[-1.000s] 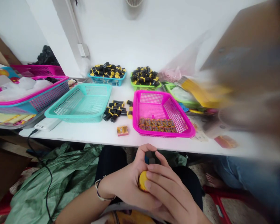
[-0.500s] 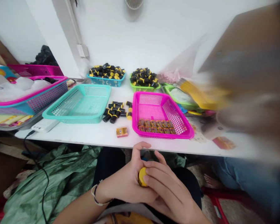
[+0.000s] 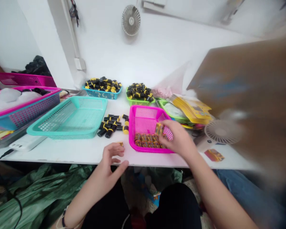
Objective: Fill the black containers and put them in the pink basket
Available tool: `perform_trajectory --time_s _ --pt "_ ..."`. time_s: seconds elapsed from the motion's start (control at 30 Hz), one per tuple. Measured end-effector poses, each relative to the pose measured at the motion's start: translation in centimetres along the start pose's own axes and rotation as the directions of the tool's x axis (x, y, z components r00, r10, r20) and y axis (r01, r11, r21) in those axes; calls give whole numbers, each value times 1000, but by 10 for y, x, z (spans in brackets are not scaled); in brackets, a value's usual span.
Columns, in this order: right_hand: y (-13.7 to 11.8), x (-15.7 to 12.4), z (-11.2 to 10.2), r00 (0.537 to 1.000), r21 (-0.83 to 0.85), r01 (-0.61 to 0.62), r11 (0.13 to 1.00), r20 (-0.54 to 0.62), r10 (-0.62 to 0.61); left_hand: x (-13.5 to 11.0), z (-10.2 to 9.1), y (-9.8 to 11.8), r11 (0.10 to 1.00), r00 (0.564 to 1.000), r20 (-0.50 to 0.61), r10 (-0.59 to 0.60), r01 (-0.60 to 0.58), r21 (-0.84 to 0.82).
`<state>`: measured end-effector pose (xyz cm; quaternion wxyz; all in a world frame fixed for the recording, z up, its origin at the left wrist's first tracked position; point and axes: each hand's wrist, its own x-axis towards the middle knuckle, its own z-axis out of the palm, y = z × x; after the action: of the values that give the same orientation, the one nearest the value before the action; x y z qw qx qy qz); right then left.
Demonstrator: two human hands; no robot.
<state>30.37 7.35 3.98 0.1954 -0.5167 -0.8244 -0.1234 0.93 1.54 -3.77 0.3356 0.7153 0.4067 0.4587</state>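
Observation:
My right hand [image 3: 175,138] pinches a small labelled canister [image 3: 159,129], printed orange and yellow, above the front part of the pink basket [image 3: 131,127]. Beneath it, two rows of similar labelled canisters [image 3: 144,141] stand along the basket's front side; my hand hides their right end. My left hand [image 3: 112,165] is at the table's front edge, fingers curved and apart, holding nothing. Just beyond its fingertips shows a bit of the small orange label stack [image 3: 121,144], mostly covered by the hand. Loose black canisters with yellow caps [image 3: 112,124] lie left of the pink basket.
Left stands a turquoise basket [image 3: 69,117], with a white power strip [image 3: 27,143] before it. Behind are blue [image 3: 102,93] and green [image 3: 140,102] baskets heaped with canisters. Right are yellow packets [image 3: 193,109], a small fan [image 3: 221,132], another label stack [image 3: 214,155] and a blurred brown board [image 3: 248,79].
My hands have parted from the lap, where they held a yellow-capped canister. The right moved up over the pink basket with a canister; the left moved to the table edge. The view tilted up.

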Motion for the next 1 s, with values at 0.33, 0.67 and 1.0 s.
perform_trajectory --time_s 0.33,0.67,1.0 --pt "113 86 47 732 -250 18 968 663 157 34 7 -73 833 994 56 97 -112 543" --pt "117 91 57 668 -236 -27 971 719 193 36 -1 -65 724 985 168 50 -152 673" --pt "99 77 49 875 -121 -66 990 470 116 43 -4 -24 617 969 207 -134 -82 783"
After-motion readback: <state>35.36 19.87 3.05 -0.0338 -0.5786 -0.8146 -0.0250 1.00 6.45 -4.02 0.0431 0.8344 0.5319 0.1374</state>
